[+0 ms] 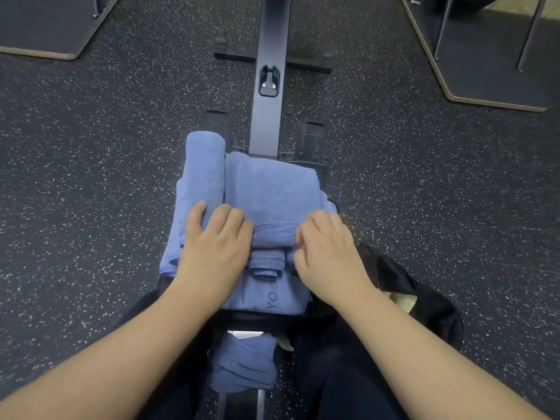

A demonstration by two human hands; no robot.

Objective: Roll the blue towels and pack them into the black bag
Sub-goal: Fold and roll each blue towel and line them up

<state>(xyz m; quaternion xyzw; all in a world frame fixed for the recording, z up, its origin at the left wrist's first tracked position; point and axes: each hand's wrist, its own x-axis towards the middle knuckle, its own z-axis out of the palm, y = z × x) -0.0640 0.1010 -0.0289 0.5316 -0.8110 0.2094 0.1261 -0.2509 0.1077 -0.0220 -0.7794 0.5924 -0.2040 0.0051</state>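
My left hand and right hand pinch the near rolled edge of the top blue towel; its roll axis runs left-right, unrolled cloth stretching away. Black bag lies right.

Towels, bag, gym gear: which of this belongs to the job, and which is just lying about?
Part of the job:
- towel being rolled, under left hand and right hand
- rolled towel
- crumpled towel
- black bag

Just lying about:
- rowing machine rail
- platforms
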